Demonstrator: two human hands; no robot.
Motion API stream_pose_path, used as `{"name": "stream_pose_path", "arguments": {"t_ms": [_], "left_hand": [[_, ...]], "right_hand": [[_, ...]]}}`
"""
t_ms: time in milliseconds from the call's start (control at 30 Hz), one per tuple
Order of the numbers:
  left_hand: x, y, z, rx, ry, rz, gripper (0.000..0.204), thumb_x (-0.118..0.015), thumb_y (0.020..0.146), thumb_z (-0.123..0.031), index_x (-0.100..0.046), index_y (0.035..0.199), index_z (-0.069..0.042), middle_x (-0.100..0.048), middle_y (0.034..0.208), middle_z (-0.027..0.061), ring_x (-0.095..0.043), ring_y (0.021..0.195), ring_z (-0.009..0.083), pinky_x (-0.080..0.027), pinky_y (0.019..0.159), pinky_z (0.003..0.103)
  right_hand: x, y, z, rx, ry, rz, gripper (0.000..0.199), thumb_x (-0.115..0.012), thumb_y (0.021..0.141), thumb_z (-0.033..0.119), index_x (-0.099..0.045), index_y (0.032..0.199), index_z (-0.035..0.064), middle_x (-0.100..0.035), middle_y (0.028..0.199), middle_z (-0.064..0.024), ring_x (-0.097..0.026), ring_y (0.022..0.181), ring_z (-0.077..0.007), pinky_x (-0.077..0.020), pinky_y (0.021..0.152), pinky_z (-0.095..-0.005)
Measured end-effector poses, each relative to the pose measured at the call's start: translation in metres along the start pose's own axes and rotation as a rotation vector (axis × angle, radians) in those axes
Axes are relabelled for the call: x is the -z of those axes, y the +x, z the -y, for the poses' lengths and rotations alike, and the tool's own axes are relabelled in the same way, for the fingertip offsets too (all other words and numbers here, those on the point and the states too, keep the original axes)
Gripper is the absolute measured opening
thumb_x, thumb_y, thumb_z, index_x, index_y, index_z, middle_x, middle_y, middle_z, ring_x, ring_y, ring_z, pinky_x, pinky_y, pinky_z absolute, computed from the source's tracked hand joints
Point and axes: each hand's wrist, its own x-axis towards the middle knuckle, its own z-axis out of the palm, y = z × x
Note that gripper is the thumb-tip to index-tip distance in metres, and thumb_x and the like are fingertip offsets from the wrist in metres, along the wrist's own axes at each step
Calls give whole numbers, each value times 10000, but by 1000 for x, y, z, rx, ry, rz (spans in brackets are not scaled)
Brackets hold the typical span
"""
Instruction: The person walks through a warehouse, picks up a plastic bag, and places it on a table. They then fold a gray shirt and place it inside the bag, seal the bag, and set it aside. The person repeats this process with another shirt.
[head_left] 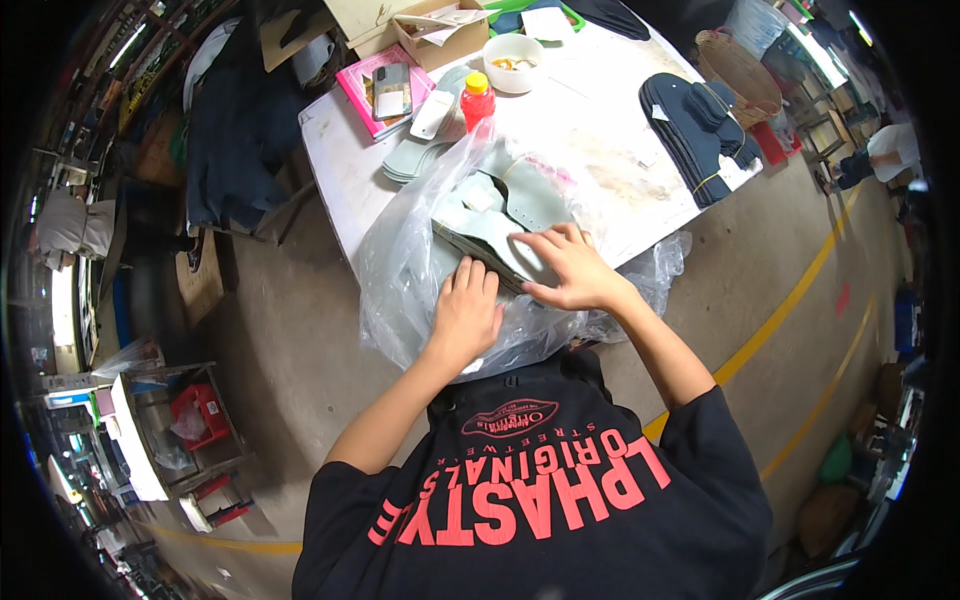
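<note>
A stack of pale grey-green cut shoe pieces [472,228] lies tilted in a wide-opened clear plastic bag [385,285] at the table's near edge. A band seems to go round the stack. Against its near side rest the outstretched fingertips of my left hand [466,310], palm down over the bag. At the stack's right end is my right hand [575,268], fingers spread over the top and thumb by the near edge. More pale pieces [525,195] lie just beyond, partly under the plastic.
On the white table [600,125] stand a red bottle with a yellow cap [477,103], a white bowl [513,64] and a cardboard box [440,35]. A phone [392,92] lies on a pink book [358,88]. Dark cut pieces [690,125] are stacked at right, near a wicker basket [738,75].
</note>
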Motion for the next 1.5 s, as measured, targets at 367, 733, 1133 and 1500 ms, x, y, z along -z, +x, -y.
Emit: {"name": "stream_pose_path", "arguments": {"t_ms": [367, 733, 1133, 1500], "left_hand": [[-4, -3, 0, -28, 26, 143, 342, -633, 876, -235, -631, 1154, -36, -575, 1254, 182, -437, 1363, 451, -339, 1140, 627], [31, -4, 12, -62, -243, 196, 238, -643, 872, -156, -695, 1082, -57, -639, 1249, 142, -547, 1286, 391, -454, 1083, 505], [-26, 79, -9, -131, -6, 346, 607, -483, 1046, -403, -317, 1620, -297, -122, 1723, 154, -79, 1582, 423, -99, 1200, 710], [-31, 76, 0, -144, -31, 330, 621, -421, 1061, -469, -247, 1642, -337, -74, 1736, 131, -58, 1584, 427, -57, 1215, 683]], "right_hand": [[-26, 28, 18, 72, -422, 13, 991, -871, 680, 369, -420, 1546, 200, -570, 1221, -199, -505, 1186, -398, -373, 1007, -669], [-16, -13, 23, 63, -139, -336, 804, -820, 787, 325, -468, 1457, 53, -580, 1227, -242, -537, 1182, -407, -429, 1028, -563], [-79, -100, -37, -796, 978, -673, 376, -552, 1084, 286, -582, 829, 12, -575, 708, -13, -470, 614, -87, -415, 546, -302], [-41, -87, -34, -769, 775, -545, 303, -623, 1034, 248, -682, 998, -47, -625, 696, 6, -513, 655, -54, -439, 580, -278]]}}
